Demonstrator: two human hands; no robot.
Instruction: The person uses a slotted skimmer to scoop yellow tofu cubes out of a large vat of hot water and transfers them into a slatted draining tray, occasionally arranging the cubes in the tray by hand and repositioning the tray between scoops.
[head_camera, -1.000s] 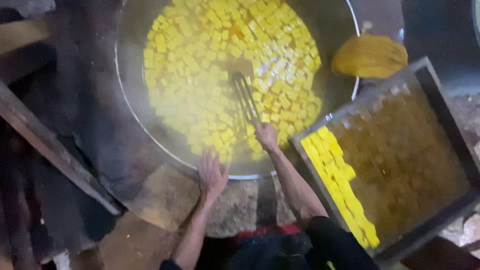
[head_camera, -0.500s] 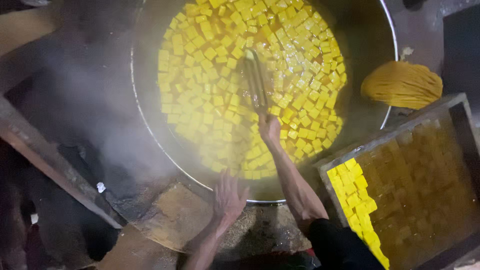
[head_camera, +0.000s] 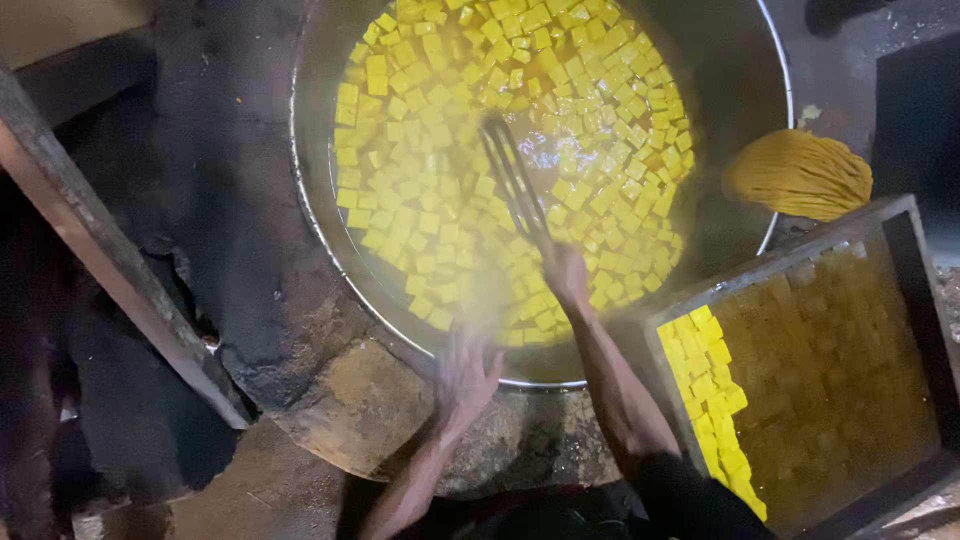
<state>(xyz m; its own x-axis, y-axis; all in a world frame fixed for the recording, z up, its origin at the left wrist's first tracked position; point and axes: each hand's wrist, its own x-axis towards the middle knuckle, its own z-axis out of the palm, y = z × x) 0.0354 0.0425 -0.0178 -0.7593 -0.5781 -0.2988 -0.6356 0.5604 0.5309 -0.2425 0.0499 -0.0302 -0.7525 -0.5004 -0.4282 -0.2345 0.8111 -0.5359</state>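
The right hand (head_camera: 566, 275) is closed in a grip, arm stretched over the big pan's rim (head_camera: 420, 335); the left hand (head_camera: 463, 378) spreads open-fingered just outside that rim.

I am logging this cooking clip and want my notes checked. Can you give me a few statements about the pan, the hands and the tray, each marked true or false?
1. The right hand holds a slotted utensil over the big round pan. True.
2. The pan holds red round balls. False: yellow cubes float in liquid.
3. The left hand grips the utensil too. False: it is open and spread at the pan's near rim, holding nothing.
4. A wooden tray with a row of yellow cubes sits to the right of the pan. True.
5. The yellow bundle lies inside the pan. False: it lies outside, beyond the right rim.
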